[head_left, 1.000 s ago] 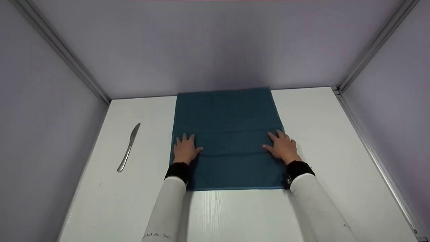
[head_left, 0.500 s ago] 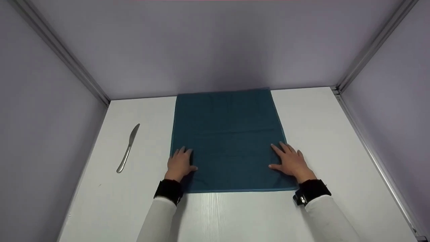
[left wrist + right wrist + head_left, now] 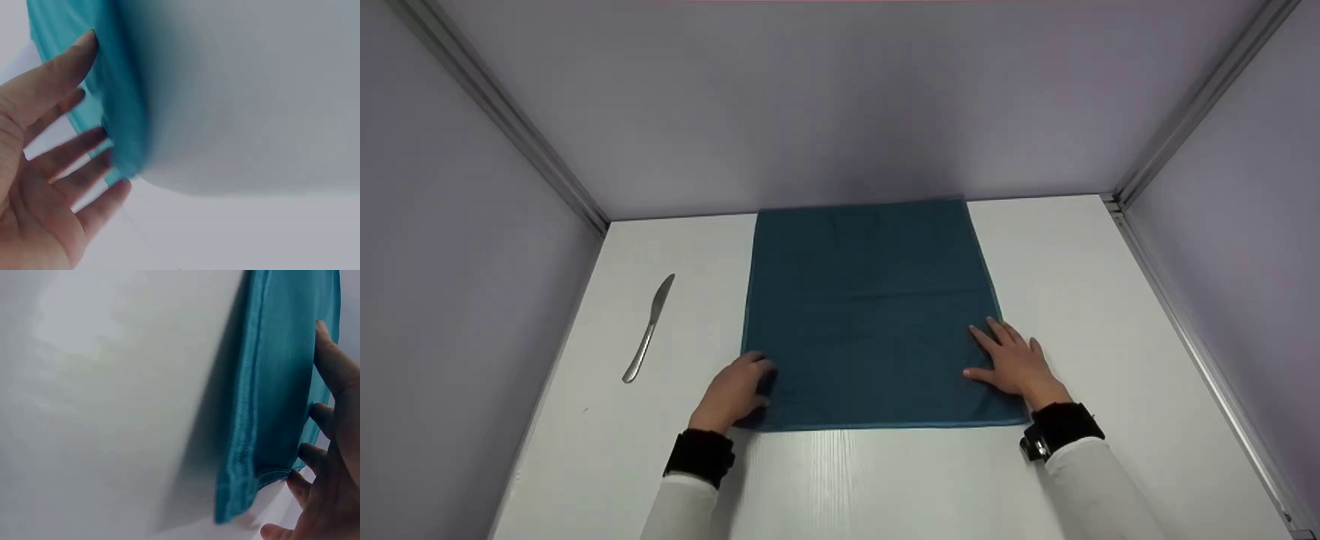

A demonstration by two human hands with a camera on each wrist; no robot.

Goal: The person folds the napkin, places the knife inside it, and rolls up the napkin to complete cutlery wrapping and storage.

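A flat, square, dark teal cloth towel (image 3: pixel 870 315) lies spread on the white tabletop (image 3: pixel 1110 300), its far edge near the back wall and its near edge facing the person. The right hand (image 3: pixel 1014 365) rests flat on the towel's near right part, fingers straight and spread, gripping nothing. The left hand (image 3: pixel 735 391) sits at the near left corner with its fingers bent over the towel's edge; the left wrist view shows the fingers (image 3: pixel 73 149) spread against the edge, but I cannot tell whether they pinch the fabric. Judging from this, the corner is being worked, and doing it well probably calls for the flat right hand to pin the cloth so it does not slide or wrinkle, and for the left fingers to take the hem cleanly at the corner itself. A slim silver metal table knife (image 3: pixel 648 330) lies well apart, to the left.
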